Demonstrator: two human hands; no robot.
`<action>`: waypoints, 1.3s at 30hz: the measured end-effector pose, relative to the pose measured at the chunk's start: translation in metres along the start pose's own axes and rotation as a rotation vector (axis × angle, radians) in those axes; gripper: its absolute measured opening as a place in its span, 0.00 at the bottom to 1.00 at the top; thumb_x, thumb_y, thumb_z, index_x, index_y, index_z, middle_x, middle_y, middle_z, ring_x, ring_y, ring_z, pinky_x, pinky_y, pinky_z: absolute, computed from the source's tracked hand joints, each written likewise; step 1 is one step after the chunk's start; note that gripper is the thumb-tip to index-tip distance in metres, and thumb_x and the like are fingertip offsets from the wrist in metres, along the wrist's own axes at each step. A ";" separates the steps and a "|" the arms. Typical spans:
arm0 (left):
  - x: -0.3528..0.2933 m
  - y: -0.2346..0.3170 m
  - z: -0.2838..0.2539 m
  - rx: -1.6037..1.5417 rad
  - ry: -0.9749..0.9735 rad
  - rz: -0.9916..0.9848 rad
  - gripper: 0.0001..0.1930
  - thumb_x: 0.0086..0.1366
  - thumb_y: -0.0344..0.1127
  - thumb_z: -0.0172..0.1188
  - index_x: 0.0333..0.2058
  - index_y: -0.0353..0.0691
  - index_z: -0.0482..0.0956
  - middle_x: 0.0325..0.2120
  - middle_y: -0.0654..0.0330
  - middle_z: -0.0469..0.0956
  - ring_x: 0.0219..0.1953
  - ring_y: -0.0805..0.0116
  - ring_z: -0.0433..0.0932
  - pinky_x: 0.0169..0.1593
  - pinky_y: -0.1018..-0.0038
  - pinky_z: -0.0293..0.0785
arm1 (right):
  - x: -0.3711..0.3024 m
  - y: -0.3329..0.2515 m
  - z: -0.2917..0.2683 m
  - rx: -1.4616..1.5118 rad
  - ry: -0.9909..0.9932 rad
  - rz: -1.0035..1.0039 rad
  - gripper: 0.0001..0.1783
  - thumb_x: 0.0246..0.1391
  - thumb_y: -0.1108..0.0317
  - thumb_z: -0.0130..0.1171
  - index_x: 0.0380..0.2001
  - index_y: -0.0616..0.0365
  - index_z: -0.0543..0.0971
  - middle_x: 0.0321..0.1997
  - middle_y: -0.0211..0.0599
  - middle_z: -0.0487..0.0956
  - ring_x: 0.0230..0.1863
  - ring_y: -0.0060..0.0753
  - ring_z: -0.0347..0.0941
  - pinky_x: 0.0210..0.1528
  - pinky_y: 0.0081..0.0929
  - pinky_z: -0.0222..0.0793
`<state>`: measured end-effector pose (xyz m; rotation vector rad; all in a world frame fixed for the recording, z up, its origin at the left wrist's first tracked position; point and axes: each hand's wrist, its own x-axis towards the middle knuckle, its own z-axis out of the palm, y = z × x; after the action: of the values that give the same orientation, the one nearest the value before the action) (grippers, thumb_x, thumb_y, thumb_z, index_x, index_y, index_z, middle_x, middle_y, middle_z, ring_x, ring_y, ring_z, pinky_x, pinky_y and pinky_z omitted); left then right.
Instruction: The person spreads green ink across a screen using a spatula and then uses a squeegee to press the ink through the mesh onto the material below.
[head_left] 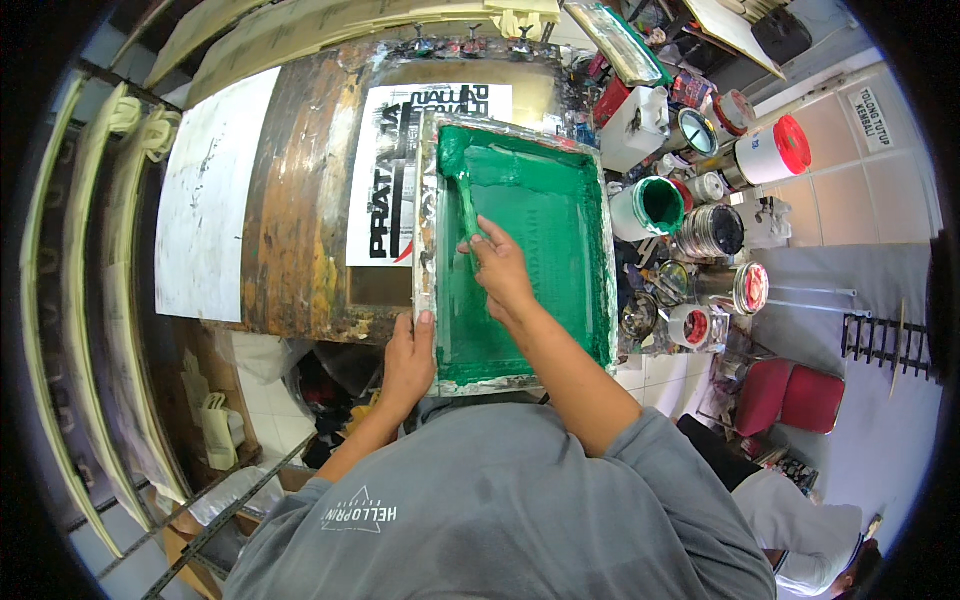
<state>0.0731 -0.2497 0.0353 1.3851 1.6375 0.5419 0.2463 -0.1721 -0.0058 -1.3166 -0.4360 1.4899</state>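
Observation:
In front of me a screen-printing frame (428, 230) tilts over the table's right part, its inside coated in wet green ink. My left hand (408, 362) grips its lower left edge, thumb on the rim and other fingers partly hidden. Inside the frame, my right hand (500, 268) is closed round a slim, green-smeared spatula-like tool (466, 205). The tool's upper end touches a thick mass of green ink (456, 152) in the far left corner. Faint lettering shows through the mesh. Under the frame's left side lies a printed sheet (383, 150) with black lettering and a red mark.
The stained wooden table (300, 200) bears a white board (215, 200) at left. Ink tubs crowd the right, including an open green-ink tub (648, 208) and a red-lidded bucket (775, 152). Racks (85, 300) stand far left; red chairs (790, 397) and another person (800, 525) are at right.

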 end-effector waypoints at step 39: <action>0.028 -0.055 0.009 -0.116 -0.094 0.008 0.25 0.79 0.48 0.40 0.44 0.29 0.75 0.38 0.55 0.76 0.41 0.66 0.72 0.49 0.70 0.67 | -0.118 -0.225 -0.269 -1.740 0.355 -0.570 0.21 0.54 0.76 0.53 0.52 0.63 0.77 0.41 0.41 0.79 0.43 0.41 0.76 0.43 0.34 0.72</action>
<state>0.0514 -0.2413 -0.0228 1.3132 1.5022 0.5590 0.5655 -0.2811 0.1455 -2.3065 -1.8833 0.0645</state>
